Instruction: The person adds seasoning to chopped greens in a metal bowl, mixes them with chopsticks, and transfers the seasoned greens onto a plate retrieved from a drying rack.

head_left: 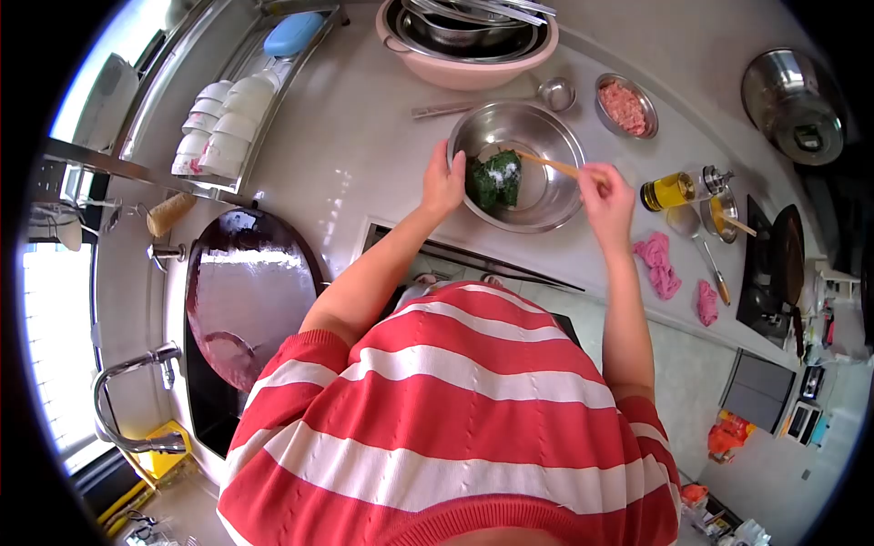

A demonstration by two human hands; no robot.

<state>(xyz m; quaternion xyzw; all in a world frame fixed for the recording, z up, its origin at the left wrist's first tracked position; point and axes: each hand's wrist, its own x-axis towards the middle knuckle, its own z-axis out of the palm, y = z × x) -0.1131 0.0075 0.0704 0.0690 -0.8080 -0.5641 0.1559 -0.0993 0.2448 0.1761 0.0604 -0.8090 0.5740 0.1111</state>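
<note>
A wide stainless steel mixing bowl [554,136] stands on the counter in front of me. My left hand [443,184] is closed on its left rim, with the thumb at the edge. Inside, toward the left, lies a clump of chopped dark green leaves [489,189] with white granules [503,166] on top. My right hand [607,202], over the bowl's right rim, pinches wooden chopsticks [552,165]. Their tips reach the greens near the white granules.
Behind the bowl lie a ladle [556,94] and a small bowl of minced meat [625,107]. A pink basin [437,71] holds metal bowls. To the right are an oil bottle [674,191], a spoon [712,257] and pink cloths [658,264]. A sink with a dark lid [250,282] is left.
</note>
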